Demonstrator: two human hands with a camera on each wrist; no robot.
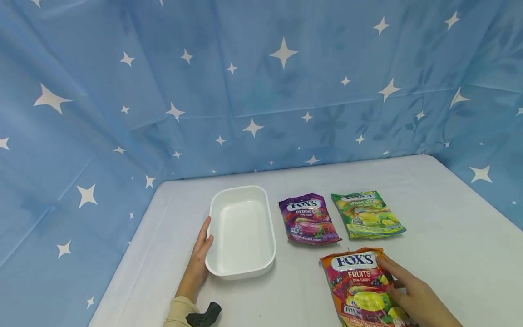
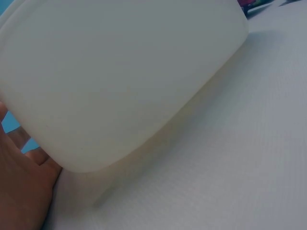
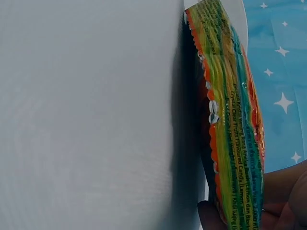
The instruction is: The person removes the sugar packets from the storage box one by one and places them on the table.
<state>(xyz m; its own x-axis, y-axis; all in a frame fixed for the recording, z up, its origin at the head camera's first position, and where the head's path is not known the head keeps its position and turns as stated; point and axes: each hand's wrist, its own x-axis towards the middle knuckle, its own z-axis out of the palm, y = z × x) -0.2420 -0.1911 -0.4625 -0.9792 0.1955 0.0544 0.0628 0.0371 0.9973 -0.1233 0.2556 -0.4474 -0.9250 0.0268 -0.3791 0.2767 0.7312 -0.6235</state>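
Observation:
An empty white rectangular tray [image 1: 241, 243] sits left of centre in the head view. My left hand [image 1: 200, 254] rests along its left side, fingers fairly straight, thumb tip at the rim. In the left wrist view the tray's wall [image 2: 129, 81] hides part of that hand. At the lower right, my right hand [image 1: 412, 295] grips the right edge of a red and orange bag of fruit candy [image 1: 363, 290]. Beneath the bag's edge [image 3: 240, 143], the right wrist view shows a dark shadow on the table; the fingers there are partly cut off.
A purple bag of berry candy [image 1: 308, 220] lies right of the tray. Beside it is a green and yellow candy bag [image 1: 367, 215]. The white-covered table [image 1: 298, 290] ends at a blue star-patterned curtain [image 1: 245, 91] behind and to the sides.

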